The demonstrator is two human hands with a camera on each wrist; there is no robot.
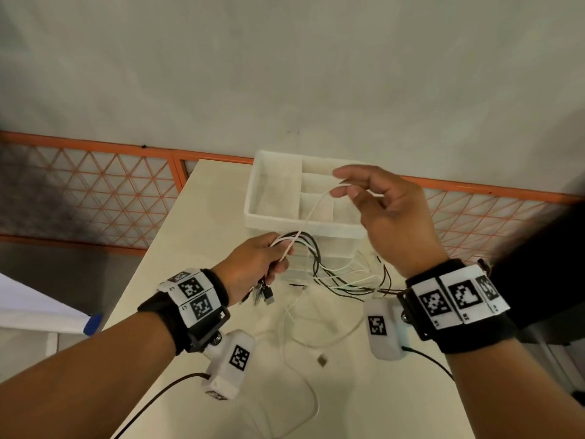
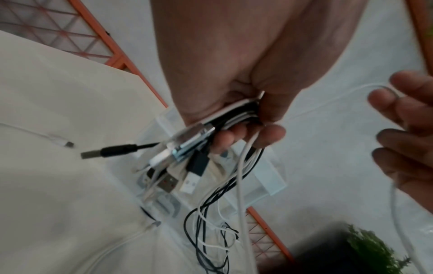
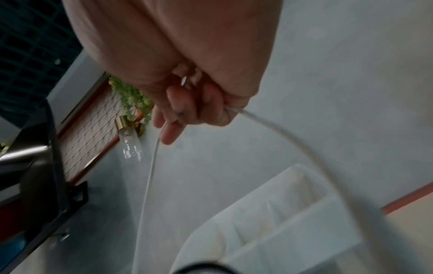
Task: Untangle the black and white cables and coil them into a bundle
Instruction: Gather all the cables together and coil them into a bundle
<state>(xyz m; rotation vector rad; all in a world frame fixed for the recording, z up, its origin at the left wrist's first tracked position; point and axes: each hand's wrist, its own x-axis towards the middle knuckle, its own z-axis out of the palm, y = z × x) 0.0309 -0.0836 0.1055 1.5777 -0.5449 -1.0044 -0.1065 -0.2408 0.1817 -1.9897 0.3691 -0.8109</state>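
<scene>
We judged the job partly done. Our left hand (image 1: 253, 264) had its grip curled round a gathered sheaf of black and white cables (image 2: 236, 116), with the plugs (image 2: 185, 166) hanging together below the fist, so the ends were already collected. What was left looked like most of the sorting: the loose lengths (image 1: 345, 280) drooped from the fist in crossing black and white loops down to the surface (image 1: 202, 217), in front of the white divided tray (image 1: 275, 218), and no tidy coil was formed yet.

Our right hand (image 1: 389, 217), raised above and to the right of the left, pinched a single white cable (image 1: 311, 213) between thumb and fingertips, its other fingers loosely spread. That cable ran from the pinch down to the left fist, arching over the tray. Another white cable (image 1: 316, 343) lay slack on the surface below both hands, touching neither.
</scene>
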